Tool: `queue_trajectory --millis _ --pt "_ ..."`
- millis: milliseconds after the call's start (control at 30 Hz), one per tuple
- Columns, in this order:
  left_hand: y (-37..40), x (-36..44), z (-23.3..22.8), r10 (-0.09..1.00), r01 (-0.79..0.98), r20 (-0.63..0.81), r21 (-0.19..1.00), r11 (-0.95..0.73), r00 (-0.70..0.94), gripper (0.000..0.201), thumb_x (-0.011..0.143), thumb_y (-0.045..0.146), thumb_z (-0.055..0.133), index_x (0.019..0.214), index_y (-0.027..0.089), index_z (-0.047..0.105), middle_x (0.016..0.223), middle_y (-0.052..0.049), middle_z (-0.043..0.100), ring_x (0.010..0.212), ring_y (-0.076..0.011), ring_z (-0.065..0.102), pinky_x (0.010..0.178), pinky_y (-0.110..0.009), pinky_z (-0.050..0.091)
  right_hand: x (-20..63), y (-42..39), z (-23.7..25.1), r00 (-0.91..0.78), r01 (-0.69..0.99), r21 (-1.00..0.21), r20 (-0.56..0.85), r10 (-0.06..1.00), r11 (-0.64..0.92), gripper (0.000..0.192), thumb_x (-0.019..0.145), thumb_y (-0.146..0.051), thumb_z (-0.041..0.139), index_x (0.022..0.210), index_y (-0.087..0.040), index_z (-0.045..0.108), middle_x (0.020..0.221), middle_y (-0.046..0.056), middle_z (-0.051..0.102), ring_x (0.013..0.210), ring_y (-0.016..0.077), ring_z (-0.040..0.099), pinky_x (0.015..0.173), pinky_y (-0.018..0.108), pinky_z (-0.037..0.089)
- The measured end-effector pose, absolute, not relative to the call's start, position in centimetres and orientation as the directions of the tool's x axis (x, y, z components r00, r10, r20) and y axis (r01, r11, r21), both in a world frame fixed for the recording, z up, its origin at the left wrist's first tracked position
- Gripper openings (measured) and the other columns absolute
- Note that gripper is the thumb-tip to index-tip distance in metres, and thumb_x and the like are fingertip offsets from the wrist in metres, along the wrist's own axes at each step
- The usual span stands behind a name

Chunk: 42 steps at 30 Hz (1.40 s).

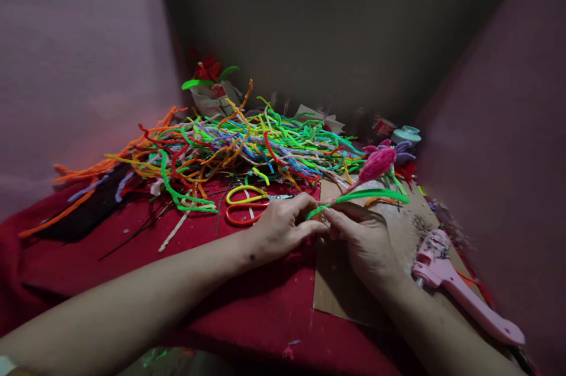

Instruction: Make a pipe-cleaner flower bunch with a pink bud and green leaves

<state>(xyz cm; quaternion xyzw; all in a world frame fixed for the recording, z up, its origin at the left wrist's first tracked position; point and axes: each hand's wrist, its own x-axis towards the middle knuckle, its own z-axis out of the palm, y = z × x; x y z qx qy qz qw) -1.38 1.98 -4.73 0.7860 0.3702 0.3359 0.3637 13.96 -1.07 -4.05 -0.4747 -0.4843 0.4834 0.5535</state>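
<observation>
Both hands meet mid-scene over the red desk. Left hand pinches the near end of a green pipe cleaner between thumb and fingertips; right hand pinches the same spot from the right, fingers closed on the stem just below. The stem carries a pink flower bud, which sticks up and to the far right, clear of the desk. Looks like the green is being wound around the stem.

To do this well, judged from the grip: keep the wraps tight and touching, pin the stem with the right fingers, and let the left feed the green without slack.

Yellow-orange scissors lie just left of the left hand. Pile of coloured pipe cleaners far behind. Pink glue gun near right, on cardboard.
</observation>
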Motion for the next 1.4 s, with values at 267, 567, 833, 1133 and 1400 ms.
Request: queue_trajectory --millis 267,567,833,1133,1400 --pt "2.2 -1.7 -5.7 0.71 0.42 0.474 0.582 -0.697 0.521 0.021 0.089 0.025 0.04 0.08 0.015 0.057 0.067 0.0 0.052 0.061 -0.0092 0.045 0.06 -0.021 0.036 13.6 -1.4 -3.9 0.082 0.015 -0.999 0.053 0.995 0.052 0.014 0.071 -0.029 0.065 0.063 -0.017 0.066 0.054 -0.003 0.052 0.052 0.0106 0.041 0.049 0.024 0.031" --pt "2.3 -1.1 -4.0 0.861 0.08 0.037 0.993 -0.089 0.507 0.019 0.08 0.028 0.052 0.068 0.013 0.054 0.05 0.006 0.043 0.043 -0.0038 0.033 0.042 -0.017 0.026 13.7 -1.2 -3.4 0.022 0.109 -0.987 0.122 0.992 0.119 0.022 0.076 -0.025 0.058 0.055 -0.019 0.06 0.055 -0.002 0.05 0.054 0.0117 0.041 0.052 0.026 0.031" --pt "3.2 -1.9 -4.1 0.634 -0.138 -0.19 0.892 0.43 0.749 0.018 0.079 0.03 0.058 0.073 0.015 0.051 0.044 0.008 0.041 0.03 -0.0009 0.021 0.031 -0.013 0.016 14.2 -1.0 -4.2 -0.02 -0.01 -0.996 0.089 0.996 0.089 0.01 0.074 -0.026 0.061 0.07 -0.02 0.068 0.057 -0.002 0.053 0.055 0.0113 0.042 0.052 0.025 0.032" --pt "3.5 -2.5 -3.9 0.496 -0.11 -0.18 0.859 0.5 0.85 0.019 0.082 0.032 0.054 0.075 0.015 0.051 0.044 0.009 0.038 0.029 -0.0012 0.019 0.031 -0.014 0.02 14.1 -0.8 -4.6 -0.109 -0.23 -0.973 0.029 0.994 0.004 0.004 0.068 -0.022 0.068 0.069 -0.02 0.071 0.061 -0.002 0.06 0.058 0.012 0.046 0.057 0.026 0.036" --pt "1.8 -1.4 -4.0 0.805 0.333 0.207 0.832 -0.444 0.556 0.022 0.087 0.027 0.042 0.07 0.016 0.049 0.061 0.002 0.048 0.052 -0.008 0.042 0.051 -0.02 0.034 14.2 -0.8 -4.8 -0.006 -0.248 -0.969 -0.008 1.0 -0.009 0.008 0.065 -0.025 0.072 0.068 -0.018 0.071 0.064 0.0 0.062 0.057 0.0116 0.049 0.054 0.025 0.038"
